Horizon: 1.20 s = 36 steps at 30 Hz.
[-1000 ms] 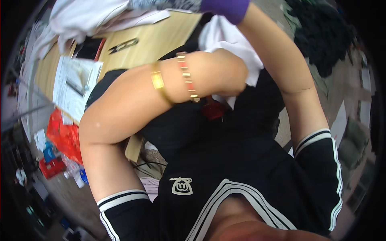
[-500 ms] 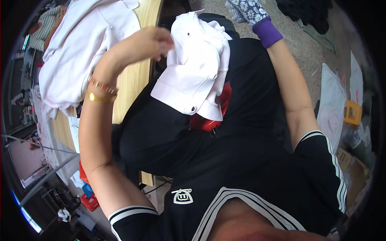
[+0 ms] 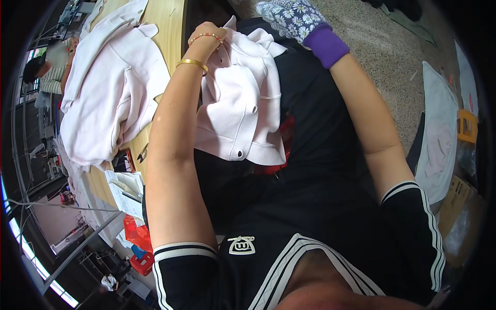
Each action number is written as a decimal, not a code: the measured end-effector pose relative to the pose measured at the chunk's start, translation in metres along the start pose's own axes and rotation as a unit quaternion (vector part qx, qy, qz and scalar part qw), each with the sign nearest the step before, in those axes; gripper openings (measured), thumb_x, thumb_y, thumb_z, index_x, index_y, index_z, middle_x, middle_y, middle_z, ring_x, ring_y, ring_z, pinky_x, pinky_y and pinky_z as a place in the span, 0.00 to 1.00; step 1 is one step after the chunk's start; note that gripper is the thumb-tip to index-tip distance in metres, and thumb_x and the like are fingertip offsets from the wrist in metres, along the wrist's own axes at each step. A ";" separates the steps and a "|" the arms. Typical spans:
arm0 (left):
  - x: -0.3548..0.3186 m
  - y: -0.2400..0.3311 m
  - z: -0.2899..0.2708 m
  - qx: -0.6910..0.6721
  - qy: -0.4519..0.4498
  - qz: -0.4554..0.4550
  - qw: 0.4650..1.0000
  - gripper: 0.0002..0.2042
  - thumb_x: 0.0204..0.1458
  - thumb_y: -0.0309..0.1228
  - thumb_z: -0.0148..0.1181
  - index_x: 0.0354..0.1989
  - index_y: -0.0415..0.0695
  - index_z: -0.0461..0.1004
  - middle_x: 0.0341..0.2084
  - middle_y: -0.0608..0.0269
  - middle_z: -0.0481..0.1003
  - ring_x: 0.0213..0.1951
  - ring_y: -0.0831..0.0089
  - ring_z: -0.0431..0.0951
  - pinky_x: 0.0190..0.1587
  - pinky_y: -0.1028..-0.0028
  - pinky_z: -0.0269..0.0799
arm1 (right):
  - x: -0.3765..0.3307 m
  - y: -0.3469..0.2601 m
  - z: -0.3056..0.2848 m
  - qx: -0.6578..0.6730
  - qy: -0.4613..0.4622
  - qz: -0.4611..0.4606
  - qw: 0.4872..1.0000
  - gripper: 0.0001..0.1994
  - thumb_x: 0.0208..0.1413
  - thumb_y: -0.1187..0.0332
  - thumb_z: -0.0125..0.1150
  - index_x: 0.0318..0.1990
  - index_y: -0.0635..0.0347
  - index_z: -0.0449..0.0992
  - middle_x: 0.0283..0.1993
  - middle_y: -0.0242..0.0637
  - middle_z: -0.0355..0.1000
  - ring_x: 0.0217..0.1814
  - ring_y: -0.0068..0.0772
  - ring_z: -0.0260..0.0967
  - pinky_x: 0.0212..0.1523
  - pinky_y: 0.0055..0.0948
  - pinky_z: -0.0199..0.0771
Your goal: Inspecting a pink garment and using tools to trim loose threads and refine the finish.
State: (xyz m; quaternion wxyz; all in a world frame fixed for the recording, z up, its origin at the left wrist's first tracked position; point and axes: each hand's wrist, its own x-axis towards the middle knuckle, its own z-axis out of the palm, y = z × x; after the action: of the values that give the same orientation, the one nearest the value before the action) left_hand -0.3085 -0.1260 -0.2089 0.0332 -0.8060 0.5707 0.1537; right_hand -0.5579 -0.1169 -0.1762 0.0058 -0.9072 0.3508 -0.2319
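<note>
A pale pink buttoned knit cardigan (image 3: 227, 121) lies bunched over my lap, its ribbed hem toward me and dark buttons along its front. At the cardigan's far left edge is my left hand (image 3: 209, 32), bare, with a beaded bracelet and a gold bangle on the wrist. Its fingers are curled in on the cloth, their tips hidden. My right hand (image 3: 292, 21) wears a floral glove with a purple cuff, beyond the cardigan's far right side. Its fingers point left near the top edge, too indistinct to show a grip. Something red (image 3: 287, 139) peeks out beneath the cardigan.
Left of me, a wooden table (image 3: 168, 20) bears another pale pink garment (image 3: 111, 85) and a pair of dark snips (image 3: 142, 153). Papers (image 3: 126, 188) sit at its near end. Another person (image 3: 54, 72) is at the far left. On the right are white bags (image 3: 439, 129) and a yellow crate (image 3: 466, 125).
My left hand has come down from beside the cardigan onto its far left edge. My right hand has moved left, closer to the cardigan. The view has shifted a little.
</note>
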 end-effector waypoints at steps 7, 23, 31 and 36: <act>0.009 -0.014 0.001 -0.253 -0.047 -0.062 0.964 0.06 0.49 0.29 0.64 0.31 0.39 0.78 0.23 0.64 0.76 0.23 0.75 0.75 0.28 0.76 0.78 | 0.003 0.002 -0.007 0.069 -0.225 0.179 0.955 0.23 0.57 0.49 0.46 0.40 0.60 0.79 0.46 0.47 0.75 0.50 0.47 0.72 0.53 0.41 0.68; -0.049 -0.032 -0.078 -0.589 0.031 -0.152 0.793 0.11 0.59 0.27 0.46 0.38 0.30 0.71 0.32 0.52 0.76 0.33 0.63 0.80 0.42 0.65 0.81 | 0.003 0.049 0.084 0.272 -0.418 -0.029 0.866 0.19 0.54 0.68 0.55 0.55 0.55 0.72 0.52 0.43 0.73 0.53 0.44 0.71 0.53 0.35 0.70; -0.096 -0.045 -0.106 -0.537 0.054 -0.185 0.821 0.18 0.52 0.50 0.59 0.32 0.45 0.75 0.17 0.67 0.64 0.14 0.75 0.56 0.17 0.70 0.52 | 0.008 0.050 0.085 0.369 -0.338 0.085 0.862 0.15 0.52 0.60 0.63 0.45 0.54 0.78 0.42 0.38 0.76 0.43 0.33 0.72 0.44 0.31 0.72; -0.115 -0.113 -0.104 -0.605 0.029 -0.045 0.794 0.19 0.44 0.44 0.69 0.35 0.41 0.74 0.22 0.65 0.72 0.17 0.75 0.67 0.16 0.74 0.55 | 0.031 0.009 0.044 0.294 -0.183 0.061 0.936 0.15 0.49 0.65 0.64 0.45 0.56 0.77 0.48 0.37 0.74 0.47 0.31 0.72 0.50 0.29 0.71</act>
State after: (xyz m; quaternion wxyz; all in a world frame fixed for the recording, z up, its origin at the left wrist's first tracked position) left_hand -0.2162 -0.0062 -0.0907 -0.4709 -0.6904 0.3245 0.4430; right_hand -0.5249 -0.1507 -0.2039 0.3502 -0.8689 0.3143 -0.1534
